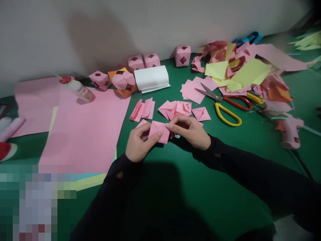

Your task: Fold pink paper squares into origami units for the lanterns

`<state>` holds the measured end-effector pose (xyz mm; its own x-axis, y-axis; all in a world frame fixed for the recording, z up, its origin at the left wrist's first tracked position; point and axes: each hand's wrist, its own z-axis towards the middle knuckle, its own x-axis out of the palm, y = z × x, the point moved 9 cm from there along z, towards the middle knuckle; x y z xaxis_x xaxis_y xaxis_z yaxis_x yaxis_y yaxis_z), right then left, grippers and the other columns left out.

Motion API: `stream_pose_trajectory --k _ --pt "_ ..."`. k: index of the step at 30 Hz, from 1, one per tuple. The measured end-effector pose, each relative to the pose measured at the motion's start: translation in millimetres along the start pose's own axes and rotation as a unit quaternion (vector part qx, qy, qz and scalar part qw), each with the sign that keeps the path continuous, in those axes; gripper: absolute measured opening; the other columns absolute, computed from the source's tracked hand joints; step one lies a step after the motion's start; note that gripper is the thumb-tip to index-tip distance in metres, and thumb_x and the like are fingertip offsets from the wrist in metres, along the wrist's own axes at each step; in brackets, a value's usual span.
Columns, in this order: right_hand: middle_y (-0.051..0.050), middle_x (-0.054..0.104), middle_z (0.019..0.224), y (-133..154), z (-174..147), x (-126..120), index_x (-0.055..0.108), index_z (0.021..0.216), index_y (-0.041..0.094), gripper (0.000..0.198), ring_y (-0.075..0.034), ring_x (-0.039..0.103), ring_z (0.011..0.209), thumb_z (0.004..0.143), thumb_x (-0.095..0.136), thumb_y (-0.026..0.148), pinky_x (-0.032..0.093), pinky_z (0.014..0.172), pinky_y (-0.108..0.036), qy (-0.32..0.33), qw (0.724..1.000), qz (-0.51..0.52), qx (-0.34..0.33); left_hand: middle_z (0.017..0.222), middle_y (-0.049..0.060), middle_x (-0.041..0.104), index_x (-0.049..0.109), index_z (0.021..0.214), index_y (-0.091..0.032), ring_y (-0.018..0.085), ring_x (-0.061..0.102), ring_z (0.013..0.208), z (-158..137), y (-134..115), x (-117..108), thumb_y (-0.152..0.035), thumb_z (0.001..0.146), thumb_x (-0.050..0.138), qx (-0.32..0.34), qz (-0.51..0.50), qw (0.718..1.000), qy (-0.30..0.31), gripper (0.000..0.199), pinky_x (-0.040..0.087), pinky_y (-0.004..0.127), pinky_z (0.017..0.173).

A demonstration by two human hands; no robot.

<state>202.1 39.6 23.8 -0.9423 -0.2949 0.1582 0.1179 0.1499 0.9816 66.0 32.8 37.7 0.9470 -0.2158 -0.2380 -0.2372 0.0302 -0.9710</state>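
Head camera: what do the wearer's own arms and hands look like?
The left hand and right hand are bare; no gloves or rings show. The left sleeve and right sleeve are long, plain and black, reaching the wrists, with a small opening near each cuff.

One head-worn camera looks forward and down from close above the hands [137, 143], facing a wall [160, 26].

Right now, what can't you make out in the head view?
All in the head view:
- Left hand's fingers, except the thumb: ends hidden behind the folded pink square.
- Lower-left corner: covered by a pixelated patch.
- Red-and-white object: cut off by the left edge.
- Bottle lettering: too small.
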Motion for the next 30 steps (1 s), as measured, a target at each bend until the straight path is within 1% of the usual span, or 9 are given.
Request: stream_pose_trajectory --k 3,5,9,13,17,22,26,30 --pt "0.001 0.062 0.064 -2 0 3 0.062 0.071 0.016 0.034 -0.011 0.058 0.058 0.071 0.079 0.046 0.050 0.058 -0.026 0.021 0.999 -0.025 0.009 0.068 0.000 0.060 0.068 0.076 -0.016 0.013 0.052 0.062 0 6 -9 -0.035 0.078 0.070 -0.012 -0.027 0.998 -0.058 0.020 0.044 0.025 0.059" --pt "0.000 0.063 0.065 -3 -1 6 0.063 0.071 0.016 0.034 -0.011 0.058 0.058 0.071 0.079 0.045 0.049 0.057 -0.025 0.035 0.998 -0.042 0.012 0.066 -0.001 0.058 0.066 0.073 -0.016 0.012 0.050 0.061 -1 8 -12 -0.036 0.078 0.070 -0.014 -0.042 0.996 -0.078 0.021 0.043 0.024 0.058" --pt "0.000 0.063 0.066 -3 -3 8 0.062 0.070 0.015 0.032 -0.010 0.056 0.058 0.074 0.078 0.043 0.046 0.056 -0.024 0.053 0.997 -0.050 0.003 0.066 -0.001 0.058 0.065 0.073 -0.016 0.011 0.050 0.061 0 10 -11 -0.036 0.078 0.071 -0.017 -0.052 0.996 -0.071 0.022 0.043 0.024 0.059" --pt "0.000 0.062 0.066 -2 -4 7 0.061 0.069 0.015 0.033 -0.009 0.054 0.057 0.073 0.078 0.043 0.044 0.054 -0.023 0.053 0.997 -0.053 -0.007 0.067 -0.001 0.059 0.067 0.074 -0.015 0.011 0.052 0.062 0 9 -10 -0.036 0.077 0.072 -0.018 -0.050 0.996 -0.070 0.021 0.043 0.023 0.059" --pt "-0.001 0.063 0.067 -6 -3 8 0.061 0.069 0.016 0.035 -0.010 0.057 0.057 0.071 0.079 0.045 0.048 0.055 -0.024 0.046 0.998 -0.044 0.012 0.065 -0.001 0.059 0.068 0.076 -0.015 0.011 0.053 0.058 0 13 -10 -0.038 0.076 0.074 -0.031 -0.089 0.993 -0.075 0.023 0.045 0.024 0.055" --pt "0.000 0.062 0.066 -7 -1 7 0.061 0.074 0.016 0.034 -0.010 0.059 0.057 0.074 0.076 0.047 0.053 0.057 -0.025 0.036 0.999 -0.035 0.018 0.065 -0.001 0.059 0.070 0.075 -0.015 0.010 0.052 0.056 0 17 -11 -0.037 0.074 0.076 -0.035 -0.078 0.994 -0.073 0.023 0.044 0.024 0.054" --pt "0.001 0.061 0.065 -9 -2 6 0.057 0.073 0.017 0.037 -0.010 0.059 0.055 0.075 0.075 0.049 0.053 0.055 -0.025 0.032 0.999 -0.036 0.012 0.063 -0.001 0.059 0.070 0.072 -0.015 0.010 0.052 0.055 2 19 -12 -0.037 0.074 0.076 -0.026 -0.059 0.996 -0.066 0.023 0.044 0.024 0.052" --pt "0.002 0.059 0.065 -10 -6 5 0.055 0.075 0.018 0.038 -0.010 0.058 0.053 0.077 0.072 0.052 0.050 0.053 -0.025 0.012 0.998 -0.062 -0.005 0.065 -0.001 0.060 0.070 0.076 -0.016 0.011 0.054 0.057 3 16 -11 -0.039 0.074 0.076 -0.016 -0.057 0.996 -0.073 0.024 0.046 0.024 0.053"
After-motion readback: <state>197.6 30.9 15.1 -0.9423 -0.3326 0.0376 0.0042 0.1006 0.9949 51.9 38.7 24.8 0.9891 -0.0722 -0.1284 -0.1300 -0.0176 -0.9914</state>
